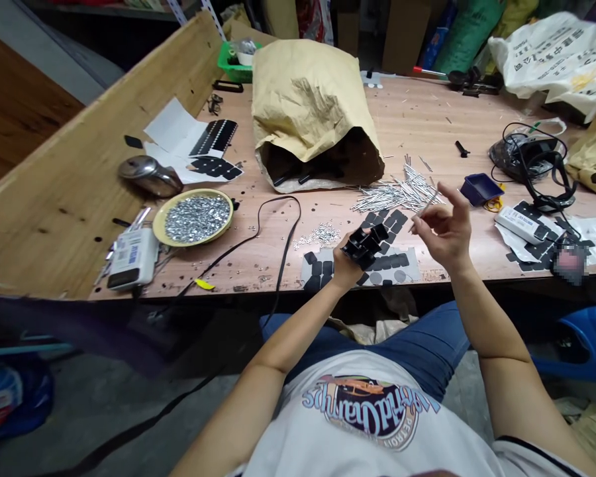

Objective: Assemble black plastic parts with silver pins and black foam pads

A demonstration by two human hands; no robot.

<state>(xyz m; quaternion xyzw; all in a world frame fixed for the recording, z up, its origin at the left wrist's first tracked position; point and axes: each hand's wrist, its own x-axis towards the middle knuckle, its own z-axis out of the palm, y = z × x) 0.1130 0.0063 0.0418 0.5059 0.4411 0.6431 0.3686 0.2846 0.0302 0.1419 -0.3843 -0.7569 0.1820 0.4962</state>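
Note:
My left hand point(346, 264) is closed around several black plastic parts point(365, 245) with open, box-like ends, held above the table's front edge. To its right, my right hand point(447, 232) pinches a thin metal rod point(427, 207) between thumb and fingertips, tilted up to the right. Behind the hands lies a loose pile of similar metal rods point(402, 191). Sheets of black adhesive pads point(397, 260) lie under and beside the left hand. A scatter of small metal nuts or washers point(322, 234) is just behind the left hand.
A large brown paper sack point(310, 99) lies with its mouth facing me, dark parts inside. At left stand a yellow bowl point(228, 225) of small metal pieces and a white box point(134, 255). A black strap point(291, 232) crosses the table edge. A purple container point(479, 190) is at right.

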